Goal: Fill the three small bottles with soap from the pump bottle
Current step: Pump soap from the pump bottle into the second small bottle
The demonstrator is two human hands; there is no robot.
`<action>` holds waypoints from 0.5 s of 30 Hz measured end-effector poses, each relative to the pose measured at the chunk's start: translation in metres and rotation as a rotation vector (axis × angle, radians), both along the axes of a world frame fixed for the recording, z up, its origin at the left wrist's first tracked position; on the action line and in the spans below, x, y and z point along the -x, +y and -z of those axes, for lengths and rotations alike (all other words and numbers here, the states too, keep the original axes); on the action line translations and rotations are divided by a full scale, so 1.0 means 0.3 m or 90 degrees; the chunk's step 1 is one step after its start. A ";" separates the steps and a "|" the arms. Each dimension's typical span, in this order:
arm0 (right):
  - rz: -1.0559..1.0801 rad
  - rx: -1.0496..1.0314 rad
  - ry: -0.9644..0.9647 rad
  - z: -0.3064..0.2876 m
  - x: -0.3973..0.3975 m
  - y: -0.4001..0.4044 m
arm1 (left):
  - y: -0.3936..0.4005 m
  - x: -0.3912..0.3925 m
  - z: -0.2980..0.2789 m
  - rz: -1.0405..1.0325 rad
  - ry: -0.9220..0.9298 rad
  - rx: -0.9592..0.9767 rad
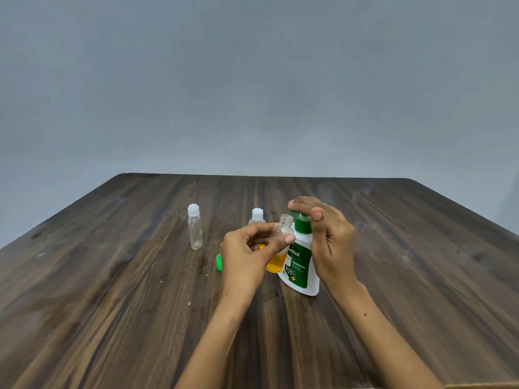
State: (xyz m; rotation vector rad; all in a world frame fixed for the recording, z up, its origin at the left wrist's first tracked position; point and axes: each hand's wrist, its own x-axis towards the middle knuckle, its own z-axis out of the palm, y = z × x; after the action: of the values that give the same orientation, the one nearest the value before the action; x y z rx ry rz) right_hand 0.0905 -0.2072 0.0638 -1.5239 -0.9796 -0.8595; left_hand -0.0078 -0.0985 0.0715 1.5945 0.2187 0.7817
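Note:
A white pump bottle (302, 273) with a green label and green pump head stands at the table's middle. My right hand (330, 242) curls over the pump head, fingers on top and thumb beside the collar. My left hand (250, 254) grips an uncapped small clear bottle (283, 234), its open neck just under the pump spout. Orange soap fills the lower part of this bottle. A second small bottle (195, 230), clear with a white cap, stands upright to the left. A third capped bottle (257, 216) stands behind my left hand, mostly hidden.
A green cap (219, 262) lies on the dark wooden table (112, 290) just left of my left hand. A grey wall rises behind the table's far edge.

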 end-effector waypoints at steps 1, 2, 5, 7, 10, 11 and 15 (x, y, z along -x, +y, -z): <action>0.000 -0.006 0.000 0.003 0.000 0.004 | -0.002 0.000 0.001 0.001 0.000 0.000; -0.001 -0.011 0.001 0.006 0.000 0.007 | -0.004 0.000 0.002 0.002 0.001 0.001; -0.009 -0.009 0.006 0.002 -0.002 0.003 | -0.007 0.000 0.002 0.005 -0.002 0.007; -0.013 0.001 0.005 -0.009 -0.003 -0.002 | -0.003 -0.003 0.001 0.003 0.000 0.012; 0.000 0.008 -0.006 -0.013 0.001 -0.005 | 0.001 -0.004 0.001 0.001 0.002 0.012; 0.003 0.005 -0.009 -0.011 0.002 -0.003 | 0.003 -0.005 0.000 0.000 0.003 0.011; 0.009 0.003 -0.009 -0.008 0.002 0.003 | 0.002 -0.005 -0.006 0.001 -0.002 0.011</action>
State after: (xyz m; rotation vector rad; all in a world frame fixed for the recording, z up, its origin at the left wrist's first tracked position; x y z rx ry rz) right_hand 0.0900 -0.2063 0.0662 -1.5322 -0.9817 -0.8795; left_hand -0.0062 -0.0980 0.0732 1.5777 0.2212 0.7782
